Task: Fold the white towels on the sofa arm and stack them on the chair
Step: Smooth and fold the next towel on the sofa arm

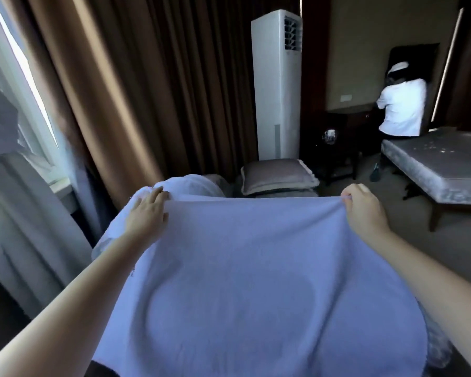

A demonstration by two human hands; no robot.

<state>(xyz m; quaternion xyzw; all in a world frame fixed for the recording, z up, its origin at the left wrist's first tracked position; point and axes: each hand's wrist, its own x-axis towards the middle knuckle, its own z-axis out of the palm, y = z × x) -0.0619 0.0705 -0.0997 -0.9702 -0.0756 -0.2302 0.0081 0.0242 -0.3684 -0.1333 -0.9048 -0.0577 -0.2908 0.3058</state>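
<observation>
As a white towel (256,268) is held out flat and wide at chest height, its far edge runs taut between two bare hands in a dim hotel room. The right hand (362,210) grasps the far right corner, fingers (350,192) clenched around the bunched cloth. The left hand (147,213) lies on the far left corner with its fingers (155,193) nearly straight; whether a thumb pinches the cloth underneath cannot be told. The near part of the towel sags toward the camera and drapes over the left forearm, hiding whatever is below it.

Just beyond the left hand, touching its fingertips, sits a rumpled heap of white towels (193,185). A strip of patterned upholstery (433,346) shows at the towel's lower right edge.

Farther back, two grey cushions (278,175) are stacked at the foot of a tall white air-conditioning tower (279,85). Heavy brown curtains (114,91) hang to the left of the tower, beside a bright window (25,69) and pale sheer drapes. At right, a bed (441,164) with a bare mattress stands on beige carpet (392,235). Behind it, a second person (400,110) in a white shirt and white cap faces away toward dark wooden furniture.
</observation>
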